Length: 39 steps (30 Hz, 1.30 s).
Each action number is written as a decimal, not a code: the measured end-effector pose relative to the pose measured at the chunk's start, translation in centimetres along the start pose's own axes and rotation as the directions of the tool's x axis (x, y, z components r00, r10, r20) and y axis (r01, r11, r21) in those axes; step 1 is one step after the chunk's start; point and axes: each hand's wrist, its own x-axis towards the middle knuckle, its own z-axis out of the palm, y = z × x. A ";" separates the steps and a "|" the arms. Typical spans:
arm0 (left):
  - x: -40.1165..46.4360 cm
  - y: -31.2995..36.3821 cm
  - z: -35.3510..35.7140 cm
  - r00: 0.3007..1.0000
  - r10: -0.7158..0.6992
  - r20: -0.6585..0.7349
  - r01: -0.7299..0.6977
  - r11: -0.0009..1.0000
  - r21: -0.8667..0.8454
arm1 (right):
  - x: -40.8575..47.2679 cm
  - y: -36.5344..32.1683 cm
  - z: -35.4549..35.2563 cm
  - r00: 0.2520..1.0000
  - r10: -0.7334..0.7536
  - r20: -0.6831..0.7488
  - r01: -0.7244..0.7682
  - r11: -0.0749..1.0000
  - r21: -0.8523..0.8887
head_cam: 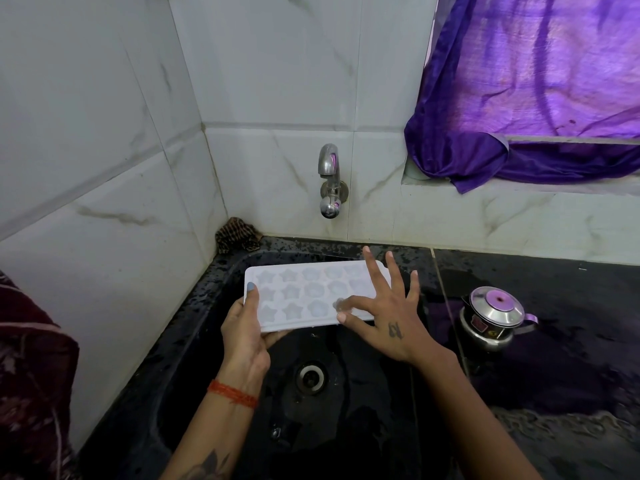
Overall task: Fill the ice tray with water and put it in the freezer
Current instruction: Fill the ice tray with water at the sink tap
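Observation:
A white ice tray [304, 292] with star and flower shaped cells is held level over the black sink [194, 341]. My left hand [244, 330] grips its left end, thumb on top and fingers underneath. My right hand [384, 317] is spread open above the tray's right end, with the thumb and forefinger touching its surface. A chrome tap [329, 178] juts from the tiled wall above the sink, and no water runs from it. I cannot tell whether the cells hold water.
The sink drain [310, 376] lies below the tray. A small steel kettle with a lid [493, 318] stands on the wet black counter at the right. A brown cloth [237, 235] sits in the back left corner. A purple curtain [533, 98] hangs at the upper right.

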 end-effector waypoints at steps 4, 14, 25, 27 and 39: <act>0.0 0.0 -0.1 1.000 0.000 -0.004 0.000 1.000 0.000 | -0.1 -0.2 0.0 1.000 -0.003 0.016 0.002 0.998 0.062; -0.2 -0.1 -0.1 1.000 -0.006 -0.005 0.006 1.000 -0.005 | 0.0 0.1 -0.2 1.000 -0.004 -0.003 0.004 0.999 0.031; -0.6 0.1 0.4 1.000 -0.010 0.002 0.010 1.000 -0.014 | 0.4 -1.7 -0.4 0.998 -0.061 -0.013 0.062 0.995 0.080; -0.6 0.2 0.5 1.000 -0.007 0.001 0.007 1.000 -0.018 | 0.6 -2.1 -0.2 0.998 -0.068 0.005 0.067 0.997 0.043; -0.7 0.2 0.6 1.000 -0.005 0.009 0.005 1.000 -0.013 | 0.9 -2.5 -0.2 0.994 -0.094 0.052 0.092 0.995 0.034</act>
